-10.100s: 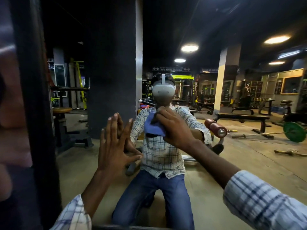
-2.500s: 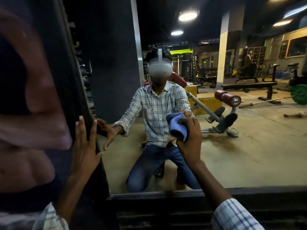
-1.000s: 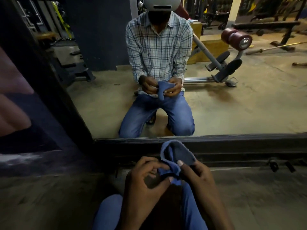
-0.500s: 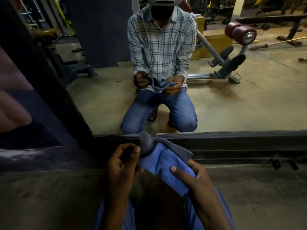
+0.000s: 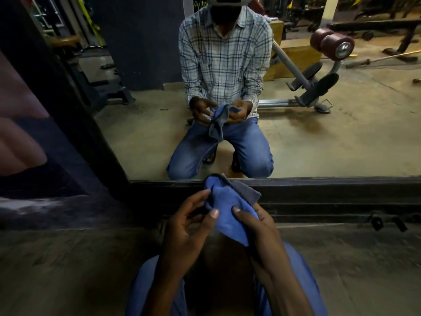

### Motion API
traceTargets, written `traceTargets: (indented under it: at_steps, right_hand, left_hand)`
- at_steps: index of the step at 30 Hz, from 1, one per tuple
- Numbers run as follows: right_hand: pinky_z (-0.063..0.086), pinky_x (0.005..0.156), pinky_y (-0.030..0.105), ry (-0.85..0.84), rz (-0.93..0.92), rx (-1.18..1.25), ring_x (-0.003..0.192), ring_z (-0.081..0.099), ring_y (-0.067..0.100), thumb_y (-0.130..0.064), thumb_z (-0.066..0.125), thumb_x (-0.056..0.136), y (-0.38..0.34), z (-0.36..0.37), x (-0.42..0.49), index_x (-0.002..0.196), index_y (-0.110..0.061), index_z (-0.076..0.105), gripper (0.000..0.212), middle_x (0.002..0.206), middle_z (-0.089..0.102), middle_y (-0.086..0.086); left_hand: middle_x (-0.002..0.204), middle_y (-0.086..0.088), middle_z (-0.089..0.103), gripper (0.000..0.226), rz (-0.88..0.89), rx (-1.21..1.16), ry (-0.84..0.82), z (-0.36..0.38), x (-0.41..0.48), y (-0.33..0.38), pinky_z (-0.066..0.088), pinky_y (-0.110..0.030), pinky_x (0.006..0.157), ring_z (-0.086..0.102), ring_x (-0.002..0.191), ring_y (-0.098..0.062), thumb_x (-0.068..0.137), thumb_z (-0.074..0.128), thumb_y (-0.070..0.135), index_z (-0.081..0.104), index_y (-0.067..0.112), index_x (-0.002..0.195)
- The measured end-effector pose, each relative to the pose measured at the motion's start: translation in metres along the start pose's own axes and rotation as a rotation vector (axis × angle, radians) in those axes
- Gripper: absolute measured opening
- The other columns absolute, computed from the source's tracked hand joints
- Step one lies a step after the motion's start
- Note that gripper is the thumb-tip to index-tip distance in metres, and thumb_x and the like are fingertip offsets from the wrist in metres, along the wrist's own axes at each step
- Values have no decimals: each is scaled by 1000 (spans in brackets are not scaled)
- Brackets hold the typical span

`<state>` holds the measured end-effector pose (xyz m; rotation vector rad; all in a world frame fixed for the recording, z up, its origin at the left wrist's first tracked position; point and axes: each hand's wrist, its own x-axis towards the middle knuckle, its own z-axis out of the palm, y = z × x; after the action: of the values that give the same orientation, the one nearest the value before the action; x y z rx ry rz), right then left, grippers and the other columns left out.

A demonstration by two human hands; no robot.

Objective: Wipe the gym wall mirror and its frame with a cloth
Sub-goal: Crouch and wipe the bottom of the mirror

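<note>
I kneel in front of the wall mirror (image 5: 355, 133). Its dark bottom frame rail (image 5: 330, 190) runs across the view, and the dark left frame post (image 5: 68, 99) slants up to the left. A blue cloth (image 5: 227, 208) with a grey edge is bunched in front of the bottom rail, away from the glass. My right hand (image 5: 259, 226) grips it from the right. My left hand (image 5: 189, 226) pinches its left side with thumb and forefinger, the other fingers loose. The mirror reflects me holding the cloth over my knees.
The concrete floor (image 5: 68, 270) lies under my knees in blue jeans (image 5: 150, 290). Two small dark fittings (image 5: 387, 223) sit at the base of the frame on the right. In the reflection there is a bench with maroon roller pads (image 5: 330, 44).
Both hands came off the mirror and dropped to my lap, and my view tilted down. Over the last second I have been turning and refolding the cloth between my hands.
</note>
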<state>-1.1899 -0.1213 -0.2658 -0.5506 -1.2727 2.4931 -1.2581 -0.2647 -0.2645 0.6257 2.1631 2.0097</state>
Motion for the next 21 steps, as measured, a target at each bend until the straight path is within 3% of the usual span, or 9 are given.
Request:
traceTargets:
  at_steps: [3,5,8,11,13,15,17,19,21]
  right_hand:
    - [50,108,51,-63,-44,-19,119,68,38,-9,73,87,3,4,3,131,-9,67,45,124,74,16]
    - [52,107,51,-59,-65,-72,116,70,35,-15,75,86,1,4,5,128,-12,68,42,121,75,13]
    - [56,102,41,-51,-149,-230,113,72,24,-23,77,89,-4,4,5,122,-20,70,34,117,77,4]
    - [56,100,30,-1,-292,-385,114,70,11,-11,76,89,-6,6,8,125,-20,70,37,118,76,-7]
    - [53,96,19,47,-341,-466,112,68,2,-14,81,87,-3,6,12,126,-22,69,42,118,74,-14]
    - [53,92,17,55,-320,-488,110,68,1,-24,85,82,-2,5,14,125,-23,67,46,117,74,-12]
    - [56,87,19,-20,-220,-433,110,71,12,-30,90,80,-3,4,15,125,-17,68,52,117,76,-2]
    - [58,78,22,-99,-105,-259,102,76,23,-21,88,77,0,7,12,121,-6,70,50,110,78,10]
    - [59,72,24,-115,-52,-132,91,78,23,-8,88,74,5,13,10,114,-4,72,43,102,80,13]
  left_hand:
    - [121,16,74,64,10,-17,6,3,1,3,54,-15,87,71,111,-4,74,75,52,66,24,131]
    - [118,16,75,57,6,-24,17,3,4,3,56,-17,85,72,107,-5,78,84,45,67,23,128]
    - [116,14,76,46,-11,-33,40,3,7,3,58,-20,85,73,107,-6,78,84,35,70,26,121]
    - [113,15,77,38,-8,-80,63,8,9,5,58,-21,89,73,106,-5,79,76,27,71,26,116]
    - [112,10,78,35,7,-116,74,9,10,7,58,-22,88,74,106,-8,82,74,24,72,21,117]
    - [111,6,79,32,11,-122,80,8,10,7,58,-22,86,75,106,-11,86,76,27,73,19,118]
    - [108,5,79,27,0,-126,81,4,11,7,57,-21,84,75,104,-11,89,79,30,74,22,114]
    - [109,6,79,30,-9,-110,67,-3,12,5,56,-20,84,75,104,-11,86,74,32,74,25,114]
    - [111,7,79,34,5,-64,75,-11,14,2,56,-20,86,74,106,-11,84,74,39,74,26,115]
